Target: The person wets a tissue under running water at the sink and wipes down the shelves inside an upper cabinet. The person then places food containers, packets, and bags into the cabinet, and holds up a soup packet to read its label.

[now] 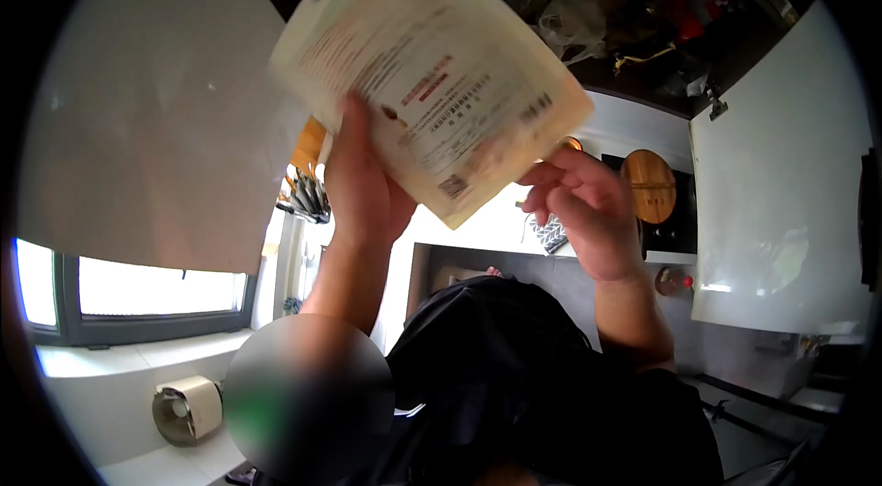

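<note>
A flat, cream-coloured packet (432,86) with rows of printed text and small square codes fills the upper middle of the head view, tilted and slightly blurred. My left hand (363,178) is closed on its lower left side, thumb across the printed face and the other fingers hidden behind. Close to the packet's lower right edge is my right hand (593,215), its fingers loosely bent and apart. Whether those fingertips touch the packet I cannot make out.
Above is an open cupboard (643,86) holding plastic bags and packets, with white doors (781,174) swung out on both sides. Below are a knife holder (308,197), a round wooden lid (649,187) on the hob and a patterned cloth (549,233). A window (156,288) is at left.
</note>
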Demonstrator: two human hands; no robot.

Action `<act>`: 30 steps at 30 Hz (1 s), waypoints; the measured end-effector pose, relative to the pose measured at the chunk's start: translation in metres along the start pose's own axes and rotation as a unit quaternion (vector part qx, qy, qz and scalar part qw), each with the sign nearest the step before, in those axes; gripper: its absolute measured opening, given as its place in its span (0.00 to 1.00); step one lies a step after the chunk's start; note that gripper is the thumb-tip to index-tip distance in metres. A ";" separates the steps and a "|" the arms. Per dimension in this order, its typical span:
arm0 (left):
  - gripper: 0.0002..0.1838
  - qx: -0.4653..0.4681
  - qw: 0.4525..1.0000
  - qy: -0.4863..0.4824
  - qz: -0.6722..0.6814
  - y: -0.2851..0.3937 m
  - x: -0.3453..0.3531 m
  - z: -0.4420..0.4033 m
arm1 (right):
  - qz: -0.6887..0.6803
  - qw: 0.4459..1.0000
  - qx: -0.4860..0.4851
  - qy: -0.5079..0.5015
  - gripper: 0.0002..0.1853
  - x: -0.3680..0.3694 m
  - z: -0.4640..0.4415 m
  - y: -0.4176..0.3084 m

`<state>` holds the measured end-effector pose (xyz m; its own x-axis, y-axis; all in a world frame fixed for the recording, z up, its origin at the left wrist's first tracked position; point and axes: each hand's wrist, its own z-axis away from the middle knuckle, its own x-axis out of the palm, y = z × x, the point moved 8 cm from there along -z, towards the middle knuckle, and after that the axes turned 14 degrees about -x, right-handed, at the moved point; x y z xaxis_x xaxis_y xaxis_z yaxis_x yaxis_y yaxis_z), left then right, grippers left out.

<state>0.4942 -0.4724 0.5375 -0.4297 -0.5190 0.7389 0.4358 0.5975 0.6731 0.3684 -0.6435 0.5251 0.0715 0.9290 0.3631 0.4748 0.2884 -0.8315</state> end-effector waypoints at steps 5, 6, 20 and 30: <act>0.33 -0.018 0.997 -0.078 0.019 -0.049 -0.022 0.036 | 0.015 0.994 -0.082 0.076 0.12 -0.027 -0.010 -0.010; 0.35 -0.050 0.995 -0.089 0.014 -0.060 -0.035 0.046 | 0.027 0.993 -0.082 0.083 0.12 -0.033 -0.012 -0.015; 0.35 -0.097 0.993 -0.003 0.073 -0.082 -0.043 0.088 | -0.013 0.996 -0.082 0.038 0.11 -0.008 -0.014 -0.022; 0.32 -0.092 0.993 -0.004 0.078 -0.083 -0.042 0.092 | -0.046 0.995 -0.079 0.032 0.11 -0.002 -0.011 -0.027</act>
<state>0.4037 -0.4439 0.4475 -0.3516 -0.4228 0.8352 0.6349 0.5480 0.5446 0.3654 -0.6556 0.5517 0.0749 0.8819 0.4654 0.6134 0.3273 -0.7188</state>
